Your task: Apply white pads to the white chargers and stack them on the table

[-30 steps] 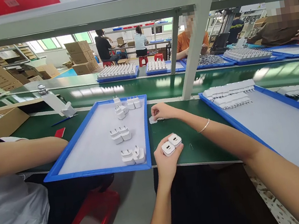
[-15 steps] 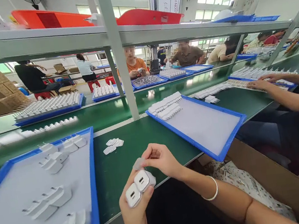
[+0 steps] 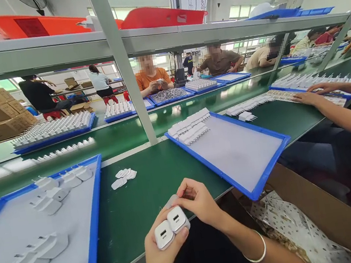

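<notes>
My left hand (image 3: 161, 259) is closed around two white USB chargers (image 3: 171, 227) held side by side, their port faces turned up toward me. Just behind them, a pale, partly translucent flat piece (image 3: 171, 201) shows at the fingers of that hand. My right hand (image 3: 201, 201) pinches the piece's edge between thumb and forefinger; exactly what it is, I cannot tell. A small pile of thin white plates (image 3: 124, 177) lies on the green bench (image 3: 122, 218) beyond my hands. To the left, a blue-rimmed tray (image 3: 96, 209) carries several white plug chargers (image 3: 46, 205).
A second blue-rimmed tray (image 3: 240, 148) on the right holds rows of chargers at its far end. A grey post (image 3: 128, 77) rises behind the bench. At far right a co-worker's hands (image 3: 308, 96) rest near another tray. An open cardboard box (image 3: 318, 202) stands below.
The view has shifted, so the trays and plates appear further left. Both hands keep hold of their things, and my right fingers sit closer against the chargers.
</notes>
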{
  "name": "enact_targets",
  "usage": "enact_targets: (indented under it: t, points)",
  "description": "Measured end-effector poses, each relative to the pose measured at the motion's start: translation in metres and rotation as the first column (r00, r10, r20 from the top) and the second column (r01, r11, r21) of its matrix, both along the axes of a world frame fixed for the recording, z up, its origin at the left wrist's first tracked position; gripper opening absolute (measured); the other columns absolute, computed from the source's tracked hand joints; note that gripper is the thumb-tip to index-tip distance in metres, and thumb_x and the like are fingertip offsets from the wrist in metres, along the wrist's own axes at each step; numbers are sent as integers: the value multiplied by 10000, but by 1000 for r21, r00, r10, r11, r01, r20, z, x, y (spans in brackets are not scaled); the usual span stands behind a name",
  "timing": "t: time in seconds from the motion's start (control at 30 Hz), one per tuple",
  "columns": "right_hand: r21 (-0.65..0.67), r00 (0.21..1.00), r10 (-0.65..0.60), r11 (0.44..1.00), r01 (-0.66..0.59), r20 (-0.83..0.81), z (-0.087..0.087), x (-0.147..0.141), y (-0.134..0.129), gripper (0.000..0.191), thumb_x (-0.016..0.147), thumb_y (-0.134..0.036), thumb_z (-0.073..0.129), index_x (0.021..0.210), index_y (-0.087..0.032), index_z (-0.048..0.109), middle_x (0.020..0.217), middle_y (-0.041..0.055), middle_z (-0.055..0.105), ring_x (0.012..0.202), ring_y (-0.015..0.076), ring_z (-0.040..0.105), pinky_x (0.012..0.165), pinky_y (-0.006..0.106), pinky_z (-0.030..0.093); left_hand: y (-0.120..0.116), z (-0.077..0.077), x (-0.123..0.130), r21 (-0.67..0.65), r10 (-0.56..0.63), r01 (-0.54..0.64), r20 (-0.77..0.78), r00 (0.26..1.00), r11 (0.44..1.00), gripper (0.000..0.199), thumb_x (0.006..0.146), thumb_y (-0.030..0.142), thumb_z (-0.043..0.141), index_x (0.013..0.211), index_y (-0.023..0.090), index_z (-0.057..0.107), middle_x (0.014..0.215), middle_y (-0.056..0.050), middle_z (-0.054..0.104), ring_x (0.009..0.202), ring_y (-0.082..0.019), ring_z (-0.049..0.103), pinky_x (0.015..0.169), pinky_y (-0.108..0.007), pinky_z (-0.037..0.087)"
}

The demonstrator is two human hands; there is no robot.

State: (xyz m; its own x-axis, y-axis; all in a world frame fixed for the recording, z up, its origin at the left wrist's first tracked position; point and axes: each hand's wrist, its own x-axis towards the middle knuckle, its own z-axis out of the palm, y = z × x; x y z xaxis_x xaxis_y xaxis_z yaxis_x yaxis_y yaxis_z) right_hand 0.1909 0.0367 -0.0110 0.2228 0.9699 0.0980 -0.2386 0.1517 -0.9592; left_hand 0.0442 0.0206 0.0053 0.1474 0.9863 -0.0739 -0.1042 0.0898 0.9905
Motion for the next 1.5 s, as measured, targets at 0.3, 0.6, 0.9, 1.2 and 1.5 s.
enact_targets:
  t: [0.3, 0.6, 0.9, 1.2, 1.5]
  points:
    - [-16, 961, 115, 992, -122, -251, -6, 7, -1, 345, 570, -286, 943, 653, -217, 615, 695, -21, 640, 639, 141, 586, 614, 281, 501, -3, 11, 7, 34, -42, 41, 41, 998, 999, 419, 540, 378, 922, 906, 200, 823, 1120, -107, 754, 1096, -328, 686, 1030, -406, 542]
    - [-23, 868, 313, 937, -348, -385, -4, 21, -1, 374, 616, -299, 943, 663, -155, 600, 815, -9, 658, 646, 91, 593, 554, 203, 458, -1, 8, 2, 141, -106, 120, -105, 989, 983, 370, 658, 392, 878, 973, 210, 810, 1205, -115, 734, 1209, -345, 649, 1064, -444, 530]
    - [-39, 919, 246, 962, -271, -309, -1, 17, -4, 279, 705, -339, 898, 738, -141, 704, 680, 13, 693, 589, 101, 600, 500, 184, 454, -1, -6, -16, 234, -258, 292, -167, 952, 927, 377, 702, 349, 875, 1065, 287, 790, 1458, -109, 602, 1456, -386, 451, 1210, -581, 351]
    - [-143, 751, 469, 797, -586, -466, -2, -2, -3, 485, 636, -472, 920, 601, -122, 587, 504, -42, 493, 432, 24, 365, 416, 162, 245, -3, -5, -21, 152, -494, 472, 172, 853, 868, 526, 490, 438, 974, 967, 264, 832, 1660, -92, 325, 1488, -454, 357, 1226, -576, 276]
    - [-204, 833, 308, 876, -436, -460, -5, -24, -20, 300, 630, -287, 899, 727, -137, 658, 674, -32, 602, 569, 64, 512, 522, 178, 389, 0, -4, -16, 247, -406, 380, 60, 912, 891, 457, 538, 432, 960, 948, 280, 829, 1207, -108, 709, 1536, -428, 244, 1255, -628, 123]
